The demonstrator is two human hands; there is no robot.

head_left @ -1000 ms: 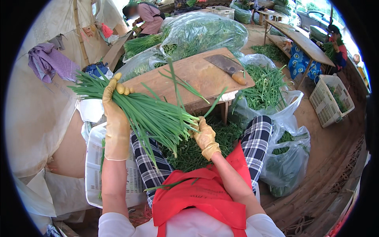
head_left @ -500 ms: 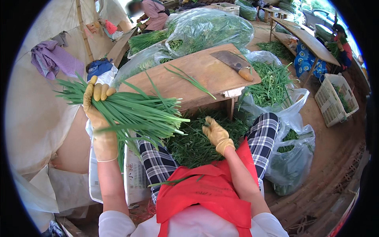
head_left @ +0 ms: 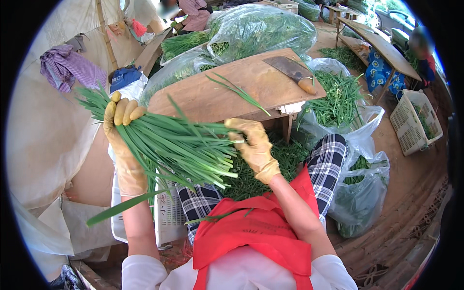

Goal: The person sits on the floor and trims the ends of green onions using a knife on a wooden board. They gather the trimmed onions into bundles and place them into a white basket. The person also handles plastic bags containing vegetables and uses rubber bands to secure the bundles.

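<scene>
I have my left hand point(head_left: 123, 133), in a yellow glove, closed round a thick bunch of long green leafy stalks point(head_left: 174, 147), their pale cut ends pointing right. My gloved right hand point(head_left: 253, 147) is at those ends, fingers bent and apart, close to or touching them. Beyond the bunch, a wooden board table point(head_left: 193, 96) carries a cleaver point(head_left: 285, 67) and a few loose stalks point(head_left: 241, 96). Dark green trimmings point(head_left: 270, 183) lie between my knees, under my red apron's upper edge. A white plastic crate point(head_left: 164, 217) stands by my left leg, partly hidden by leaves.
Bags of greens point(head_left: 261, 38) sit beyond the board and at my right point(head_left: 362, 193). A crate point(head_left: 403, 123) stands far right beside another bench point(head_left: 362, 34). Co-workers point(head_left: 193, 17) work behind at left and right point(head_left: 423, 63). Sheeting point(head_left: 53, 145) with hanging cloths lines the left.
My left hand moved left with the bunch, then slightly right. My right hand left the stalk ends, dropped below them, and has now risen back to them with fingers bent.
</scene>
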